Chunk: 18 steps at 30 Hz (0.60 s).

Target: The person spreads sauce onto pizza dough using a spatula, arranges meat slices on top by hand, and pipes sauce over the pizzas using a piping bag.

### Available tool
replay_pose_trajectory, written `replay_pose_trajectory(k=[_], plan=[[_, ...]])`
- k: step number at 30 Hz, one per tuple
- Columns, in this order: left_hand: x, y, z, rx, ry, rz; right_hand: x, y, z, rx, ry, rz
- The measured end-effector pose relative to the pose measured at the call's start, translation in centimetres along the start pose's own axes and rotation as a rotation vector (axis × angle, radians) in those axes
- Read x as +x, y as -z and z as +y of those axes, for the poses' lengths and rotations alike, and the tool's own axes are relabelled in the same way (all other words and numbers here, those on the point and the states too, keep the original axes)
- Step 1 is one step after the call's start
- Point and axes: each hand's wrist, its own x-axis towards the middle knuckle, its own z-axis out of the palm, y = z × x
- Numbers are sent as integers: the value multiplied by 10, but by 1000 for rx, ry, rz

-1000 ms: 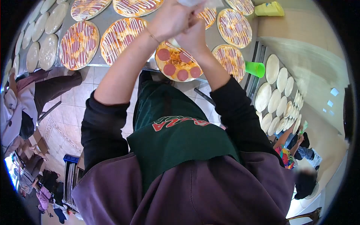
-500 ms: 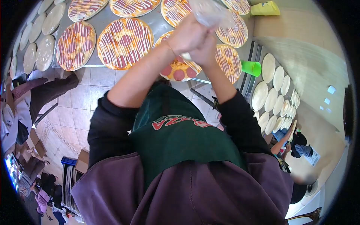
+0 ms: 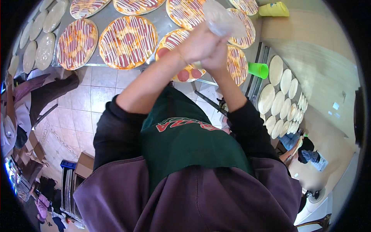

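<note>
My left hand [image 3: 199, 44] and my right hand [image 3: 217, 57] are closed together round a clear plastic piping bag [image 3: 222, 21], whose loose end puffs out above the fists. Its tip is hidden by my hands and wrist. Below them lies a pizza [image 3: 185, 74] with round sausage slices; white stripes cross its far part, while the visible near edge shows bare slices. To its left sits a pizza [image 3: 128, 42] striped with white sauce, and another striped pizza [image 3: 236, 65] lies just right of my right hand.
More striped pizzas [image 3: 77, 44] cover the metal table [image 3: 94, 58]. Wrapped bases [image 3: 45, 51] lie at the far left. A green cup [image 3: 259, 70] and yellow cup [image 3: 273, 9] stand at the right edge. Plain dough bases [image 3: 266, 98] fill another table. People are at both sides.
Both hands and the bag have shifted slightly to the right and a little towards me over the same pizza. The view has moved slightly.
</note>
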Motion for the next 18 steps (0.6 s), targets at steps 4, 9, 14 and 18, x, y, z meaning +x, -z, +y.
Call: replay_pose_trajectory(k=[4,9,14,18], plan=[[-5,-24,3,-516,143,-61,-17,23,-6,-74,-80,-42],[2,7,-3,13,-317,97,3,-4,0,0,-50,-48],[12,66,21,-342,334,84,48,-60,-21,226,-66,41],[9,75,14,-501,333,131,48,-71,-30,344,2,68]])
